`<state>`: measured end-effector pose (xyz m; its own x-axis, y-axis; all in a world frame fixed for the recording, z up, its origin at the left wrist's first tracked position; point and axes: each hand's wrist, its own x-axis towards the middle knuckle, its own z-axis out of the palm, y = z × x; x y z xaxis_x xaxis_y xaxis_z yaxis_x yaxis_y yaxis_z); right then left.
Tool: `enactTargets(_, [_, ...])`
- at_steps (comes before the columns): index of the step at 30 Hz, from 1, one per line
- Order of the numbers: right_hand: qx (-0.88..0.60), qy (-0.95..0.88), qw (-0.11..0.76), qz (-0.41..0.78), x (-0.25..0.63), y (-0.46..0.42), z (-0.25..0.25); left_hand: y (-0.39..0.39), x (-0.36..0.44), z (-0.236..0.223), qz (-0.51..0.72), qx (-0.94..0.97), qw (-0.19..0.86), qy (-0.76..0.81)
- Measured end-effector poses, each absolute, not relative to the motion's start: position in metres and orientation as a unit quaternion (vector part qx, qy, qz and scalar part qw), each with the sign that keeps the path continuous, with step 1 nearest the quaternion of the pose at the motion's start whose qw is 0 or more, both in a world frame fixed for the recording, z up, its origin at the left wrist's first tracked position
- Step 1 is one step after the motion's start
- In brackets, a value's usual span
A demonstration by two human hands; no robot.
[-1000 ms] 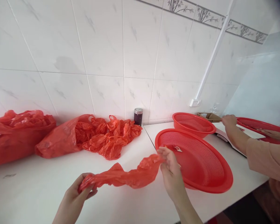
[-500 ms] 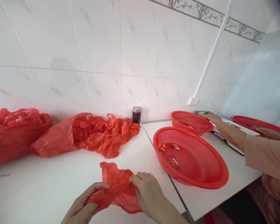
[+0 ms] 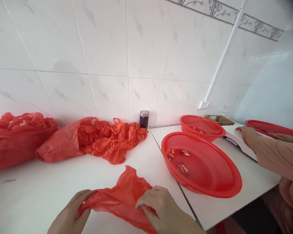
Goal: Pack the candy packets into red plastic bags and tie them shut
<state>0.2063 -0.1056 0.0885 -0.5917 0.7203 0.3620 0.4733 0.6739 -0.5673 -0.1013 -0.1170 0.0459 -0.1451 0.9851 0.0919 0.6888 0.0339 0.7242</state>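
A thin red plastic bag (image 3: 122, 196) is stretched between my two hands above the white table, its upper edge rising to a loose point. My left hand (image 3: 73, 211) grips the bunched left end between thumb and fingers. On the other side, my right hand (image 3: 158, 208) is closed around the bag's right part, with folds showing between its fingers. The nearest basket to my right hand is a large red plastic basket (image 3: 217, 172), holding several small red wrapped packets (image 3: 182, 169).
Crumpled red bags (image 3: 122, 139) spill from a larger red bag (image 3: 61, 141); another full bag (image 3: 12, 143) lies left. A dark lidded cup (image 3: 144, 119) stands by the wall. At right are a second basket (image 3: 197, 125), a cardboard box (image 3: 219, 119) and a co-worker's arm (image 3: 266, 146) over a white device.
My left hand has moved left and down, pulling the bag wider and tauter. The co-worker's hand has drawn back right from the cardboard box.
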Motion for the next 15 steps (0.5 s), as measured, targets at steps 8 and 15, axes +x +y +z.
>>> enactTargets(8, [-0.470, -0.870, 0.128, 0.074, 0.218, -0.096, 0.077, -0.115, -0.106, 0.043, 0.342, 0.598, 0.286, 0.666])
enactTargets(15, [-0.536, -0.819, 0.196, 0.054, 0.210, -0.084, 0.083, -0.136, -0.063, 0.087, 0.416, 0.641, 0.158, 0.626])
